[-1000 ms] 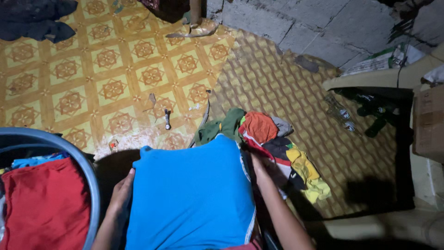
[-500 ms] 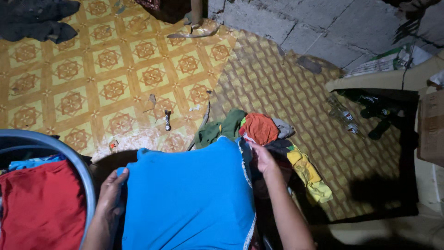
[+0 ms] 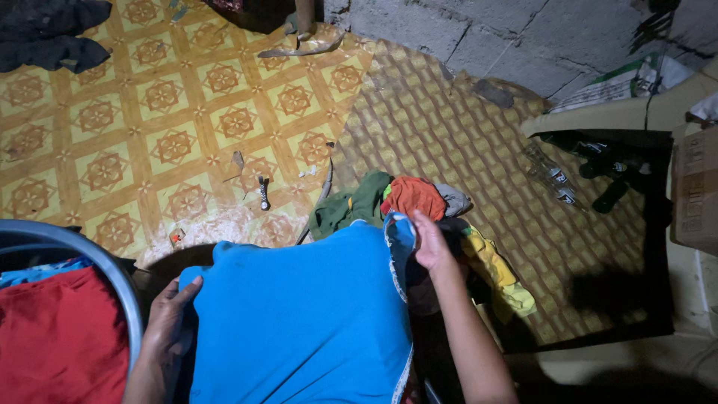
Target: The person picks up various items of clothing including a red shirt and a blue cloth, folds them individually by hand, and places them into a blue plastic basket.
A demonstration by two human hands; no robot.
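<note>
The bright blue garment [image 3: 299, 322] lay spread flat in front of the person, and everything else sat around it. The left hand [image 3: 168, 322] rested on its left edge with the fingers close together and curled over the cloth, the thumb pointing up toward the garment's upper left corner. The right hand [image 3: 430, 243] was at the garment's upper right corner, its fingers pinching a white-trimmed fold of the blue fabric and lifting it slightly off the rest.

Left of the blue garment stood a round tub with a grey-blue rim [image 3: 97, 258], holding red cloth [image 3: 56, 344] with a strip of lighter blue fabric above it. Just beyond the garment's top right corner lay a small heap of clothes: a dark green piece [image 3: 351, 206], an orange-red one [image 3: 411, 196], a grey one [image 3: 454, 199] and, to the right of the right hand, a yellow one [image 3: 493, 265]. Beyond the garment's upper edge, a small dark object, possibly a key or a clip, lay on the yellow patterned floor covering [image 3: 149, 112]. Well off to the garment's upper right, a clear plastic bottle [image 3: 550, 176] lay on the brown woven mat [image 3: 449, 127], with dark green bottles [image 3: 609, 196] beside it in shadow. A cardboard box [image 3: 695, 191] sat further right.
</note>
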